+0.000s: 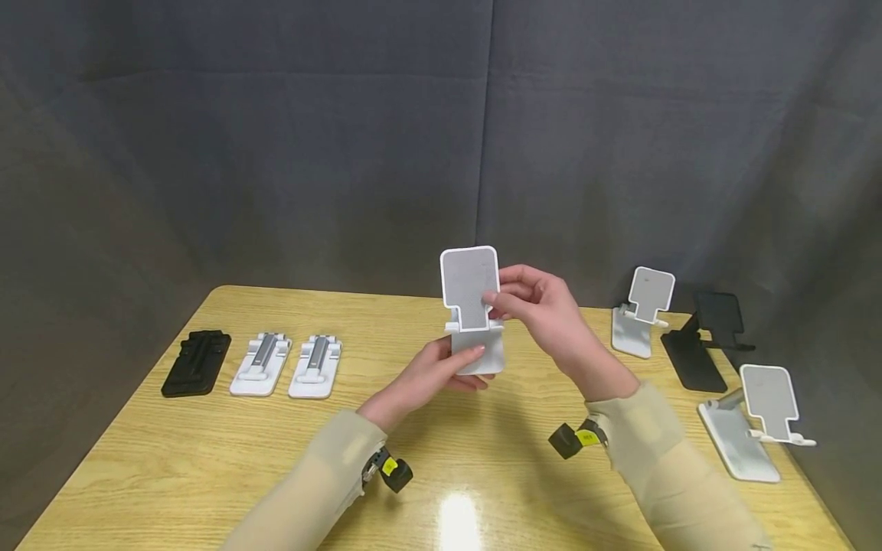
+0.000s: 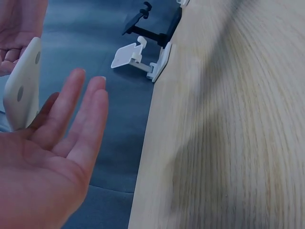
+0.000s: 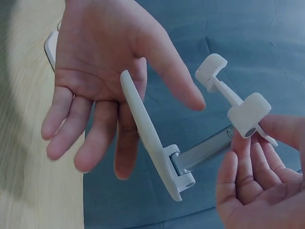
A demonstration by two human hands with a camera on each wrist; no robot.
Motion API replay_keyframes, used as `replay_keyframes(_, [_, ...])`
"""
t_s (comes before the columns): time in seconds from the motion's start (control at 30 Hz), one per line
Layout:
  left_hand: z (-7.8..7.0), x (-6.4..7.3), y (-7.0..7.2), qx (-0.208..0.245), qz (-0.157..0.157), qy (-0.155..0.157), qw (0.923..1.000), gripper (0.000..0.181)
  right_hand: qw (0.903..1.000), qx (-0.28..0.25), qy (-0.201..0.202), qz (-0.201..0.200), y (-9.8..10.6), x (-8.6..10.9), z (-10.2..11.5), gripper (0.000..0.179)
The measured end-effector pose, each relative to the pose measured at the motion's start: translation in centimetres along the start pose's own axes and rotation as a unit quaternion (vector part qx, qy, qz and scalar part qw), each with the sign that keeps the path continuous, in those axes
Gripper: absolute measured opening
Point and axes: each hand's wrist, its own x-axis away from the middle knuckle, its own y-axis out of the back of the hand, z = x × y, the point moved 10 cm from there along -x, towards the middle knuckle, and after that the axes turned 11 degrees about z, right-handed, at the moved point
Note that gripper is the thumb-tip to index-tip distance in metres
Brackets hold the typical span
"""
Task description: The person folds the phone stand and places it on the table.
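Note:
A white phone stand (image 1: 470, 275) with a grey pad is held up, unfolded, above the table's middle. My left hand (image 1: 429, 376) holds its base low down, thumb across the front and fingers behind. Higher up, my right hand (image 1: 547, 310) pinches the right edge of the padded plate between thumb and fingers. From the right wrist view, the base (image 3: 145, 129), the grey arm (image 3: 205, 150) and the lip with two white hooks (image 3: 250, 114) stand at angles to each other. The left wrist view shows the base's underside (image 2: 24, 90) beside extended fingers.
Folded stands, one black (image 1: 196, 363) and two white (image 1: 260, 365), lie at left on the wooden table (image 1: 207, 467). At right stand unfolded ones: white at the back (image 1: 631, 333), black (image 1: 692, 360) and white at the front (image 1: 740, 444). A dark curtain (image 1: 331, 168) hangs behind.

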Motion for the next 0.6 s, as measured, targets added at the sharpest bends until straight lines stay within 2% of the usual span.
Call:
replay_keyframes(0.37, [-0.31, 0.04, -0.12, 0.001, -0.011, -0.008, 0.9999, 0.038, 1.0000, -0.007, 0.003, 0.002, -0.11, 0.19, 0.07, 0.031])
replay_keyframes(0.6, [-0.08, 0.11, -0.46, 0.006, -0.007, -0.009, 0.9999, 0.034, 0.9997, 0.021, -0.004, -0.014, 0.31, 0.44, -0.34, 0.032])
